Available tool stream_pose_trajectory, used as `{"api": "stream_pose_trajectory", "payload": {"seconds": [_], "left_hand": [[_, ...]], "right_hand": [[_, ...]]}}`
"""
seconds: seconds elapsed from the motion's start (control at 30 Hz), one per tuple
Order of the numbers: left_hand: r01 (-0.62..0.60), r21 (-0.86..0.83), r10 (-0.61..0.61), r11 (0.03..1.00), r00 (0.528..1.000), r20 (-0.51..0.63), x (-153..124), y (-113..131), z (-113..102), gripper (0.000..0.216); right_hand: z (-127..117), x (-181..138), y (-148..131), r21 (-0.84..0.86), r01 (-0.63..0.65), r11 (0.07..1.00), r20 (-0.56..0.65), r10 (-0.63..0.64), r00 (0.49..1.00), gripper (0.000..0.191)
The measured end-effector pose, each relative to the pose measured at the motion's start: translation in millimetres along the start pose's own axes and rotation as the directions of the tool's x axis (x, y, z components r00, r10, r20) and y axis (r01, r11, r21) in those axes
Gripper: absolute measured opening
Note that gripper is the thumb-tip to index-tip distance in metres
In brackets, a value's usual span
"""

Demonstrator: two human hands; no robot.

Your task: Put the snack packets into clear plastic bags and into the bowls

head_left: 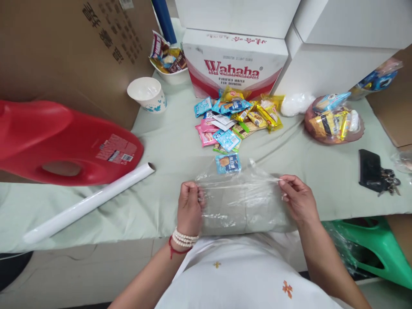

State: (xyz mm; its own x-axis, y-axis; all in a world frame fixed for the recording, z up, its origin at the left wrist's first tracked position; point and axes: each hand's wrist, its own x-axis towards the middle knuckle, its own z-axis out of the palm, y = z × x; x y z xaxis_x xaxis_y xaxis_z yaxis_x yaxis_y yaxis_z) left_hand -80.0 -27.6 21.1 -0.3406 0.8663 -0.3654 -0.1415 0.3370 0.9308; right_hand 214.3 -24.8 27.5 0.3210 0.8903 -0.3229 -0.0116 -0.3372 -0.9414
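A clear plastic bag (247, 210) is stretched sideways between my two hands, above the table's front edge. My left hand (190, 199), with a beaded bracelet and a red string at the wrist, is closed on the bag's left upper edge. At the opposite end, my right hand (298, 197) pinches the bag's rim between thumb and fingers. Just beyond the bag lies a blue snack packet (228, 163), partly behind the film. Farther back is a pile of small wrapped snacks (238, 116) in blue, pink, yellow and green.
Left of my hands lie a white roll (93, 201) and a large red jug (64, 141). A paper cup (147, 95) and a snack-filled bowl (175, 77) stand behind. Boxes, including a Wahaha carton (234, 62), back the table. A snack dish (334, 133) and keys (388, 182) lie right.
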Motion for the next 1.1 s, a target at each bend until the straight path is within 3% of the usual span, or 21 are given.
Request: {"api": "stream_pose_trajectory", "payload": {"seconds": [0.07, 0.1, 0.17, 0.23, 0.3, 0.33, 0.37, 0.5, 0.6, 0.67, 0.73, 0.83, 0.9, 0.93, 1.0, 1.03, 1.1], "left_hand": [[-0.209, 0.349, 0.245, 0.913, 0.967, -0.061, 1, -8, -12, 0.031], [-0.333, 0.517, 0.415, 0.789, 0.909, -0.048, 1, -10, -17, 0.033], [-0.549, 0.714, 0.684, 0.434, 0.717, 0.136, -1, -13, -24, 0.033], [-0.727, 0.675, 0.732, 0.122, 0.526, 0.434, -3, -12, -25, 0.037], [-0.846, 0.534, 0.631, -0.001, 0.414, 0.656, -1, -10, -21, 0.048], [-0.871, 0.491, 0.571, -0.001, 0.402, 0.716, 1, -10, -19, 0.049], [-0.876, 0.482, 0.517, 0.017, 0.42, 0.746, 4, -11, -17, 0.048], [-0.83, 0.556, 0.364, 0.033, 0.528, 0.767, 13, -19, -13, 0.044], [-0.813, 0.582, 0.312, 0.0, 0.553, 0.773, 11, -26, -13, 0.051], [-0.807, 0.591, 0.308, -0.012, 0.559, 0.77, 8, -28, -13, 0.053], [-0.8, 0.6, 0.32, -0.003, 0.568, 0.759, 4, -29, -13, 0.054], [-0.789, 0.613, 0.33, 0.022, 0.585, 0.741, 2, -29, -13, 0.054], [-0.787, 0.616, 0.32, 0.026, 0.591, 0.741, 2, -29, -12, 0.058], [-0.788, 0.615, 0.313, 0.027, 0.591, 0.743, 2, -29, -12, 0.061], [-0.783, 0.621, 0.309, 0.04, 0.601, 0.737, 1, -28, -10, 0.067], [-0.778, 0.626, 0.309, 0.049, 0.608, 0.731, 1, -28, -9, 0.068], [-0.77, 0.635, 0.307, 0.061, 0.62, 0.722, -1, -29, -7, 0.069]], "right_hand": [[-11, 1, 9, -0.153, 0.016, 0.988, 0.0, -0.016, 1.0, 0.032], [-16, 1, 11, -0.247, 0.038, 0.968, 0.024, -0.034, 0.999, 0.032], [-28, 5, 10, -0.44, 0.135, 0.888, 0.096, -0.102, 0.99, 0.033], [-38, 12, -3, -0.59, 0.262, 0.764, 0.128, -0.232, 0.964, 0.035], [-42, 26, -26, -0.675, 0.361, 0.644, 0.1, -0.404, 0.909, 0.034], [-39, 35, -40, -0.698, 0.405, 0.591, 0.102, -0.477, 0.873, 0.032], [-33, 47, -53, -0.711, 0.453, 0.539, 0.139, -0.523, 0.841, 0.03], [20, 111, -90, -0.744, 0.594, 0.306, 0.373, -0.547, 0.749, 0.031], [65, 162, -96, -0.816, 0.549, 0.181, 0.414, -0.48, 0.773, 0.05], [80, 185, -97, -0.842, 0.521, 0.141, 0.424, -0.423, 0.801, 0.043], [81, 196, -100, -0.856, 0.498, 0.136, 0.405, -0.421, 0.811, 0.035], [60, 192, -109, -0.834, 0.496, 0.243, 0.293, -0.567, 0.77, 0.031], [39, 174, -115, -0.724, 0.523, 0.45, 0.16, -0.628, 0.762, 0.026], [31, 160, -117, -0.62, 0.518, 0.589, 0.1, -0.596, 0.797, 0.024], [19, 123, -117, -0.357, 0.395, 0.846, 0.08, -0.394, 0.916, 0.025], [17, 101, -113, -0.249, 0.279, 0.927, 0.145, -0.25, 0.957, 0.029], [20, 58, -99, -0.179, 0.065, 0.982, 0.337, -0.001, 0.941, 0.035]]}}
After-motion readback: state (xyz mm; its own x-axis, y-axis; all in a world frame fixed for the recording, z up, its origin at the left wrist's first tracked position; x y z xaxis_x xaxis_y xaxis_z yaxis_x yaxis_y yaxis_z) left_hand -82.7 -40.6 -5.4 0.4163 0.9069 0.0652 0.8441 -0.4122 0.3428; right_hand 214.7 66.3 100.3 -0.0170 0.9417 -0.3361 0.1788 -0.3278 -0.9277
